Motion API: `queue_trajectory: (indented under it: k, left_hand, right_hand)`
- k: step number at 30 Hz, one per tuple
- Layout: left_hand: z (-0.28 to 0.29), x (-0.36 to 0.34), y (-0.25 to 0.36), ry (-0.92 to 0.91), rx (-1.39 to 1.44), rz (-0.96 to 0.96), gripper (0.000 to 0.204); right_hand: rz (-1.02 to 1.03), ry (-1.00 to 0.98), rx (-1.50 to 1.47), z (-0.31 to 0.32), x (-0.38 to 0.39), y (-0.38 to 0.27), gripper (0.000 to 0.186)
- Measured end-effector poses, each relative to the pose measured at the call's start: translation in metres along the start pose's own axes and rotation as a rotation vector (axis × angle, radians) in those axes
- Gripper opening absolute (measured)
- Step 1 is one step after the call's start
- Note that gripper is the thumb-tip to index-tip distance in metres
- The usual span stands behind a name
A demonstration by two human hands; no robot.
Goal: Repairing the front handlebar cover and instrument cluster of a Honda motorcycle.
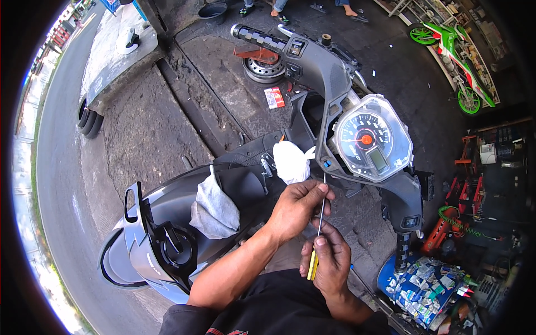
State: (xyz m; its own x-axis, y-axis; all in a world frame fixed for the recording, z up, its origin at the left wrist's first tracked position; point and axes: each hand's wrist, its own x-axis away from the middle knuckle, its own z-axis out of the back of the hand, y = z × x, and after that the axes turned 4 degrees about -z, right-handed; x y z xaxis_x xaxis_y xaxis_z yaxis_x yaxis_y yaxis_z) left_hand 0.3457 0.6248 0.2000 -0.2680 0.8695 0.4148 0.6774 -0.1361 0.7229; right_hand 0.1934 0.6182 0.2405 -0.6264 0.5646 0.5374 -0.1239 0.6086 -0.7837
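A grey scooter stands below me, its handlebar cover (326,70) and round speedometer (373,139) at the upper right. My right hand (330,261) grips a screwdriver (320,223) by its yellow handle, and the thin shaft points up at the underside of the cover. My left hand (298,204) pinches the shaft near its tip, just below a white plastic bag (290,161) hanging from the front panel. A grey rag (215,206) lies on the black seat (240,187).
A bare wheel rim (263,68) and a small red packet (274,97) lie on the concrete beyond the scooter. A green motorbike (455,61) is parked at the far right. A blue tub of small packets (427,282) and red tools sit at the lower right. Other people's feet (279,11) show at the top.
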Motion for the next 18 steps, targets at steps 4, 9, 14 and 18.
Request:
queue_trajectory:
  k: [4,9,14,18]
  left_hand:
    - [0.003,-0.008,0.003,0.014,0.012,-0.014,0.033]
    - [0.0,-0.013,0.001,0.021,0.001,-0.022,0.033]
    - [-0.003,-0.013,0.002,0.032,0.025,-0.024,0.033]
    - [-0.005,-0.014,0.002,0.046,0.042,-0.021,0.033]
  right_hand:
    - [0.027,0.042,0.027,-0.007,-0.008,-0.007,0.036]
    - [0.032,0.084,0.05,-0.008,-0.009,-0.006,0.037]
    - [0.017,0.049,0.005,-0.006,-0.01,-0.016,0.039]
    - [-0.023,0.046,-0.007,-0.004,-0.009,-0.024,0.038]
